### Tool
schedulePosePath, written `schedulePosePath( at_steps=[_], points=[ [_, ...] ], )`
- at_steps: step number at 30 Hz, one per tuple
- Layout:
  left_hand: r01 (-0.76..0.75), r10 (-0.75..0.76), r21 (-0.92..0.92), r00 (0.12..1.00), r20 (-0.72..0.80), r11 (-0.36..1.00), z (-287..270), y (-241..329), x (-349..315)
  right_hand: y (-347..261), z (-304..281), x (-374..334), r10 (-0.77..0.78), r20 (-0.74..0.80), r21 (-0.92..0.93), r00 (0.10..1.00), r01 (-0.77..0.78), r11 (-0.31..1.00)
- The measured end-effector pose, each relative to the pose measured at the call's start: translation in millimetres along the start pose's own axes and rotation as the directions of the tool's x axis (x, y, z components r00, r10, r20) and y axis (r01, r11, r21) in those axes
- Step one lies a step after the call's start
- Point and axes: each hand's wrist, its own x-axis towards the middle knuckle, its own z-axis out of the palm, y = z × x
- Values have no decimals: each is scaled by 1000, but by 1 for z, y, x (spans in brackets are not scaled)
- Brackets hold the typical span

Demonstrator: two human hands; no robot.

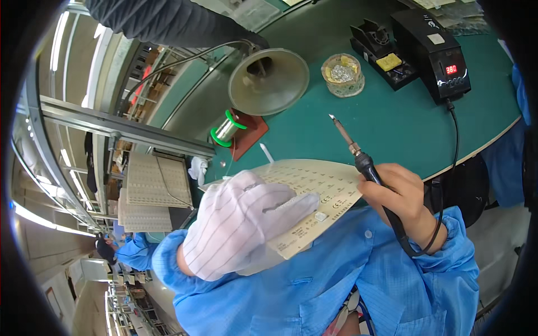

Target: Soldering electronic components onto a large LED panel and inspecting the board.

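My left hand (241,221), in a white striped glove, grips a pale yellow circuit panel (328,187) and holds it tilted over the near edge of the green bench. My bare right hand (400,196) is closed around the black handle of a soldering iron (358,154). The iron's metal tip points up and away over the bench, above the panel's far right corner and clear of it. The iron's black cord loops down past my right wrist. Both sleeves are blue.
On the green bench (392,123) stand a black soldering station (440,53) with a red display, an iron holder (378,47), a glass dish of metal wool (343,74), a solder spool (227,129) and a funnel-shaped fume hood (269,81). Stacked panels (151,193) lie at the left.
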Motion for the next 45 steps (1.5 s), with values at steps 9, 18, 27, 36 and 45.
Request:
schedulePosePath(
  at_steps=[9, 18, 27, 36, 45],
  points=[
    [97, -136, -170, 961, -239, 981, 8, -3, -20, -9, 7, 16, -75, -69, 26, 995, 77, 997],
    [299, -334, -149, 861, -384, 943, 19, -3, -50, 3, 8, 8, -39, -76, -23, 996, 38, 999],
    [640, -772, -451, 408, -487, 622, 80, -4, -99, 27, 6, -19, 5, -77, -67, 997, -10, 998],
    [590, -808, -591, 196, -556, 550, 133, -8, -79, 35, 12, -34, 137, -40, -38, 990, -138, 990],
    [327, -789, -722, 167, -591, 610, 149, -6, -74, 38, 3, -40, 144, -12, -49, 989, -145, 988]
  ],
)
